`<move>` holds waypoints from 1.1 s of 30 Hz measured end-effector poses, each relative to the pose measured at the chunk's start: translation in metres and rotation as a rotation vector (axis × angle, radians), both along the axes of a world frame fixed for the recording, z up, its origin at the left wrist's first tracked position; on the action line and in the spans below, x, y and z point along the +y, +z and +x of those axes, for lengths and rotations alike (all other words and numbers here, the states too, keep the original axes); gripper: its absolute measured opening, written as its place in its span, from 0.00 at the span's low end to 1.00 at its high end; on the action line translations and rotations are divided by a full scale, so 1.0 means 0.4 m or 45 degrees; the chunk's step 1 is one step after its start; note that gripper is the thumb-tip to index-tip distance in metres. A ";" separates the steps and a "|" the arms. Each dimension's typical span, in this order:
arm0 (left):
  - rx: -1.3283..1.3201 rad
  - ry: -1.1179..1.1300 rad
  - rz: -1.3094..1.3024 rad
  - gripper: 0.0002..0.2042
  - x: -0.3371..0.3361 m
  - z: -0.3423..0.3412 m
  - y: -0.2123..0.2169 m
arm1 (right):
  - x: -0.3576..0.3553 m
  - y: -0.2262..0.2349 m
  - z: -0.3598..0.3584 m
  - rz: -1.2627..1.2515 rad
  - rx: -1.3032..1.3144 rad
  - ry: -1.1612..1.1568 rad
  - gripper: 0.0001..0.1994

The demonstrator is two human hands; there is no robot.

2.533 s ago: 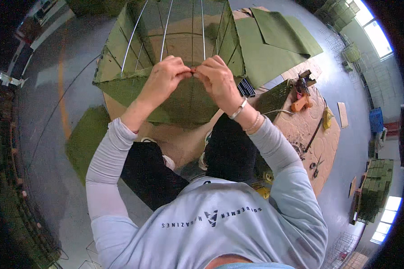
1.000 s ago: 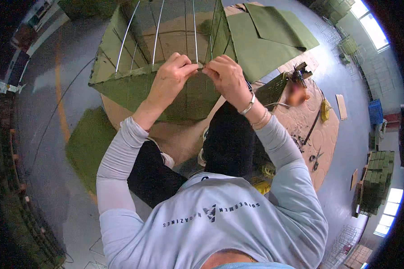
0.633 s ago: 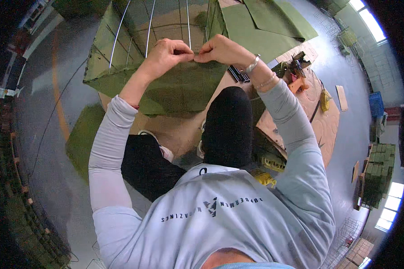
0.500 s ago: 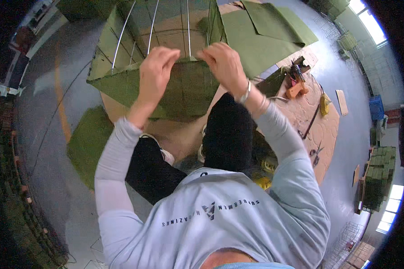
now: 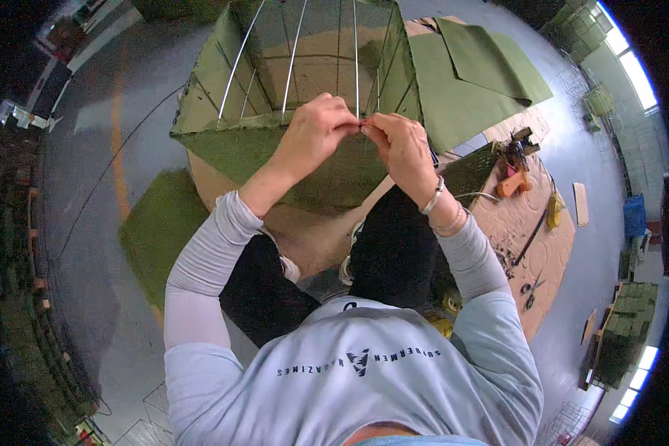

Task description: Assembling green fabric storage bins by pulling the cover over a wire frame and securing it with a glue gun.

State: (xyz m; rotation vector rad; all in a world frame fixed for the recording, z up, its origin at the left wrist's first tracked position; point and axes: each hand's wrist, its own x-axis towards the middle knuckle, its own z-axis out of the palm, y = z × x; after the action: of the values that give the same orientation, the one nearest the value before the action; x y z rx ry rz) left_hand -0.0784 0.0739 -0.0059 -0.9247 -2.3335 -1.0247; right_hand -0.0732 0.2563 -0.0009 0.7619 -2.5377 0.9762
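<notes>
In front of me stands a green panelled box (image 5: 275,167) with an open top, crossed by thin metal rods (image 5: 295,56). My left hand (image 5: 314,137) and my right hand (image 5: 406,149) meet over its near top edge, by the end of one rod. Both hands are closed in a pinch, fingertips touching or nearly so. A tiny dark thing shows between them, too small to name. A bracelet (image 5: 435,195) circles my right wrist.
Green sheets (image 5: 479,82) lie behind the box at the right. On brown cardboard (image 5: 550,245) rest an orange-handled tool (image 5: 513,182), a yellow item (image 5: 554,212), a dark rod (image 5: 529,241) and scissors (image 5: 531,293). Another green panel (image 5: 163,230) lies at the left.
My hands were apart above the near edge; now their fingertips have come together there. The whole scene has shifted right and down in the view.
</notes>
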 end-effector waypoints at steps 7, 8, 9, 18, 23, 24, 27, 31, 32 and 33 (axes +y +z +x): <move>-0.179 0.168 0.187 0.07 -0.045 0.018 0.016 | -0.014 0.029 -0.031 0.108 -0.142 -0.061 0.04; 0.044 0.267 0.215 0.07 -0.055 0.041 0.027 | -0.014 0.009 -0.035 0.065 0.276 -0.010 0.06; 0.054 0.253 0.221 0.07 -0.074 0.052 0.022 | -0.021 -0.009 -0.031 0.071 0.288 -0.022 0.06; 0.130 0.357 0.029 0.07 -0.181 0.065 -0.039 | -0.163 -0.043 -0.010 0.184 0.266 0.199 0.05; -0.178 0.292 -0.057 0.06 -0.204 0.048 -0.017 | -0.166 -0.007 -0.033 0.178 -0.102 0.258 0.06; -0.185 0.261 -0.076 0.06 -0.209 0.039 -0.008 | -0.167 -0.011 -0.051 0.163 -0.114 0.315 0.08; -0.301 0.218 -0.143 0.07 -0.193 0.019 0.020 | -0.150 0.001 -0.094 0.201 -0.203 0.459 0.09; -0.336 0.158 -0.154 0.06 -0.196 0.021 0.031 | -0.107 0.003 -0.107 -0.325 -0.304 0.474 0.10; -0.324 0.170 -0.148 0.06 -0.193 0.039 0.024 | -0.078 0.048 -0.069 -0.335 -0.257 0.204 0.09; -0.125 0.291 -0.072 0.05 -0.179 0.071 0.012 | -0.036 0.039 -0.053 -0.278 -0.067 0.111 0.08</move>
State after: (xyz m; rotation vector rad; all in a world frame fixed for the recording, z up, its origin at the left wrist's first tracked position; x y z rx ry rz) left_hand -0.0502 0.0025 -0.0012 -0.6212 -2.4912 -0.9335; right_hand -0.0942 0.2417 0.0148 0.7960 -2.4056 1.2931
